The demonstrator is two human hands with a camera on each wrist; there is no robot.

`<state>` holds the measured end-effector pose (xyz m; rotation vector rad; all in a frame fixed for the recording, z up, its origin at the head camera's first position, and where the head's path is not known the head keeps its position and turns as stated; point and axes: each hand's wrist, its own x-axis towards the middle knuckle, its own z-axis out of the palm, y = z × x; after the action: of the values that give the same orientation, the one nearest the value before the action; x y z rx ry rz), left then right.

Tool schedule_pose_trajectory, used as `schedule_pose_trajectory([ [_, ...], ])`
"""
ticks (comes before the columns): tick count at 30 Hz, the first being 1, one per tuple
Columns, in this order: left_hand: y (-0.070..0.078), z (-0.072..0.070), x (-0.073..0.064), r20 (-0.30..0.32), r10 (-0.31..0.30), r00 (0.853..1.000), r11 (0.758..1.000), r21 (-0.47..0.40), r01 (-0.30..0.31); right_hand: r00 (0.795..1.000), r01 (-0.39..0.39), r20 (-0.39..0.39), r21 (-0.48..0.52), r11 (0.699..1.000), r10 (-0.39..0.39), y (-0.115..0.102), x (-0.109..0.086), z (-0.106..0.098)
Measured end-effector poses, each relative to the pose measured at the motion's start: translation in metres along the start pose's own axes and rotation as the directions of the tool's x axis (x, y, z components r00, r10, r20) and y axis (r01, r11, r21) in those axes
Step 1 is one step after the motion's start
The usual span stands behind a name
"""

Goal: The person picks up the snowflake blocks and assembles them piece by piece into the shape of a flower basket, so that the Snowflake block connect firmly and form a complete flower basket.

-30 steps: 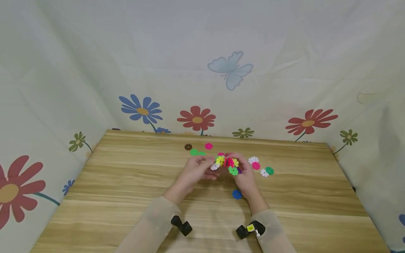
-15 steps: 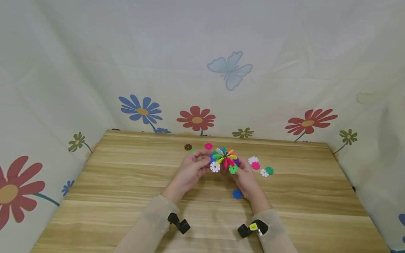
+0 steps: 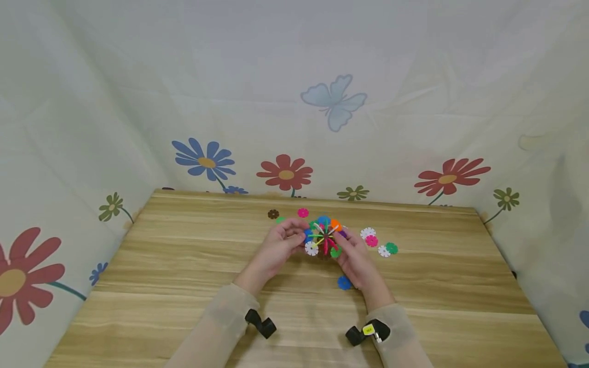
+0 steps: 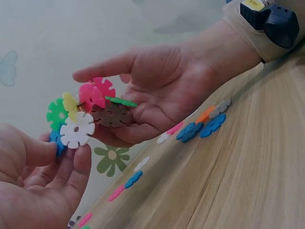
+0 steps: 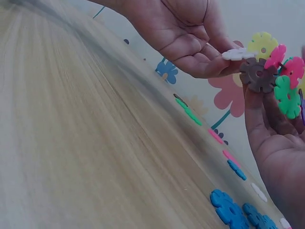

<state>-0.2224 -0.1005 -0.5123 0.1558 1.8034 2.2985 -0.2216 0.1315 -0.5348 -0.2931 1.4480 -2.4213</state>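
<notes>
Both hands hold a ball-like cluster of interlocking plastic snowflake discs (image 3: 325, 236) above the wooden table, its spokes fanning out toward the head camera. My left hand (image 3: 278, 245) pinches the left side between thumb and fingers, at a blue disc (image 4: 58, 145) beside a white disc (image 4: 83, 125). On the other side, my right hand (image 3: 361, 260) has its thumb over the cluster and its fingers underneath. A brown disc (image 4: 107, 118) lies by those fingers in the left wrist view, and a pink disc (image 4: 90, 95) sits below the thumb. The cluster's far side is hidden.
Loose discs lie on the table (image 3: 184, 255): a blue one (image 3: 344, 282) near the right forearm, white (image 3: 368, 233), pink (image 3: 371, 240) and green (image 3: 391, 248) ones to the right, brown (image 3: 273, 213) and pink (image 3: 302, 212) behind. A flower-printed curtain (image 3: 391, 128) hangs behind the table.
The cluster has been turned so its spoked middle faces the head camera. My left fingers have closed on its left edge, and my right thumb has come over its top.
</notes>
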Motion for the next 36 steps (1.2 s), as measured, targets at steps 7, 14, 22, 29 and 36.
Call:
schedule_pose_trajectory([
  [7,-0.006,-0.003,0.004,-0.005,0.042,0.999,0.992,0.116,-0.041,0.999,0.022,-0.033,-0.078,0.997,-0.025,0.004,0.0,0.0],
  [14,-0.009,-0.005,0.005,0.007,0.068,0.998,0.986,0.155,-0.068,0.999,0.048,-0.013,-0.115,0.992,-0.05,0.007,0.0,-0.001],
  [22,-0.008,-0.006,0.005,0.033,0.051,0.998,0.984,0.17,-0.056,0.998,0.031,-0.042,-0.115,0.993,-0.036,0.008,0.002,-0.001],
  [29,-0.003,-0.023,0.01,-0.162,0.119,0.98,0.942,0.329,-0.06,0.991,-0.039,-0.133,-0.07,0.997,0.029,0.008,0.003,0.0],
  [36,-0.007,-0.094,0.06,-0.221,0.267,0.938,0.602,0.799,0.017,0.994,-0.043,-0.103,-0.077,0.996,0.035,0.007,0.002,-0.003],
])
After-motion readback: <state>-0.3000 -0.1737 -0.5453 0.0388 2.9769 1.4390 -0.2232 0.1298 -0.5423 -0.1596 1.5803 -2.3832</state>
